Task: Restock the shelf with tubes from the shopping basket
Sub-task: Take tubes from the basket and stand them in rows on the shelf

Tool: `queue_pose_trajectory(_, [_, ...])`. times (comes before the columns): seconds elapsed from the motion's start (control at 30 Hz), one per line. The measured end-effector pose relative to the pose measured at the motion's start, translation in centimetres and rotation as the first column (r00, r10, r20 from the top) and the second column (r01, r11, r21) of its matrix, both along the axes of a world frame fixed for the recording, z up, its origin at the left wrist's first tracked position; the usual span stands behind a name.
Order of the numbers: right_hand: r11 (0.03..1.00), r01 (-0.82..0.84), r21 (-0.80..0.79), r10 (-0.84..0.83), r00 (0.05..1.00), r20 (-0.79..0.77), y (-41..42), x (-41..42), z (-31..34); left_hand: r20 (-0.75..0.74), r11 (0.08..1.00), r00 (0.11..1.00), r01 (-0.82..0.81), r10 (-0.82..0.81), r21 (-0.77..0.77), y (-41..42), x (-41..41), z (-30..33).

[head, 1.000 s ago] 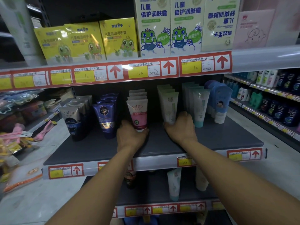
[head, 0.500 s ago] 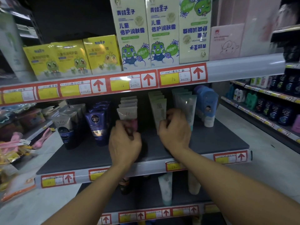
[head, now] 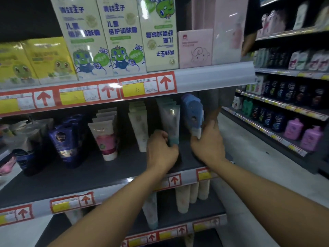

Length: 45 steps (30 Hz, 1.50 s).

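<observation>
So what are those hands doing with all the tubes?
A person is tidying tubes on a shop shelf. The left hand grips the bottom of a teal-capped tube, and the right hand holds the blue tube next to it. Both tubes stand at the front of their rows. No shopping basket is in view.

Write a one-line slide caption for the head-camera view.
Left hand grips a teal-capped tube, right hand holds a blue bottle on the shelf.
</observation>
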State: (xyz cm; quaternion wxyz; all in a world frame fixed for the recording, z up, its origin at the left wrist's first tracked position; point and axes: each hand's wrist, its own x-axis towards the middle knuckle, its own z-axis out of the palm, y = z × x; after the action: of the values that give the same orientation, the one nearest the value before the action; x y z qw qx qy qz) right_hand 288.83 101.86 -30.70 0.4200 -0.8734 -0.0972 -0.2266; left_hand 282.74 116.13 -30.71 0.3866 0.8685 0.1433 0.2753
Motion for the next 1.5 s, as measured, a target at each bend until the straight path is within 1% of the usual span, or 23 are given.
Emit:
queue_pose_trajectory(0.13, [0.999, -0.009, 0.042, 0.015, 0.992, -0.129, -1.0, 2.3, -0.5, -0.156, 0.996, 0.984, -0.085, 0.084, -0.001, -1.3, 2.9, -0.5])
queue_pose_trajectory(0.2, [1.000, 0.005, 0.000, -0.005, 0.976, -0.218, -1.0, 3.2, -0.6, -0.186, 0.993, 0.976, -0.116, 0.115, 0.007, -1.5, 3.9, -0.4])
queue_pose_trajectory(0.27, [0.999, -0.001, -0.053, -0.013, 0.967, -0.253, -0.8, 3.8, -0.7, -0.192, 0.992, 0.973, -0.121, 0.125, 0.032, -1.2, 4.7, -0.5])
queue_pose_trajectory(0.4, [0.993, -0.021, -0.113, -0.008, 0.967, -0.254, -0.5, 5.4, -0.9, -0.176, 0.988, 0.975, -0.119, 0.135, 0.097, -0.3, 5.3, -1.1])
queue_pose_trajectory(0.47, [0.994, -0.013, -0.108, -0.016, 0.966, -0.259, -0.4, 6.0, -0.8, -0.176, 0.988, 0.976, -0.110, 0.129, 0.110, -0.3, 5.2, -1.2])
queue_pose_trajectory(0.6, [0.998, -0.015, -0.059, -0.001, 0.967, -0.256, -0.2, 7.0, -0.9, -0.165, 0.991, 0.979, -0.105, 0.118, 0.084, -0.4, 5.1, -1.3])
queue_pose_trajectory(0.9, [0.995, -0.067, -0.067, 0.048, 0.966, -0.254, -0.4, 5.7, -0.6, -0.176, 0.990, 0.975, -0.124, 0.135, 0.073, -0.4, 5.2, -1.2])
queue_pose_trajectory(1.33, [0.993, -0.025, -0.111, 0.001, 0.977, -0.211, -0.4, 6.2, -1.4, -0.168, 0.992, 0.978, -0.114, 0.122, 0.059, -0.5, 4.7, -1.1])
queue_pose_trajectory(1.5, [0.995, -0.012, -0.103, -0.009, 0.980, -0.199, -0.2, 6.2, -1.5, -0.163, 0.991, 0.979, -0.119, 0.126, 0.053, -0.5, 4.7, -1.1])
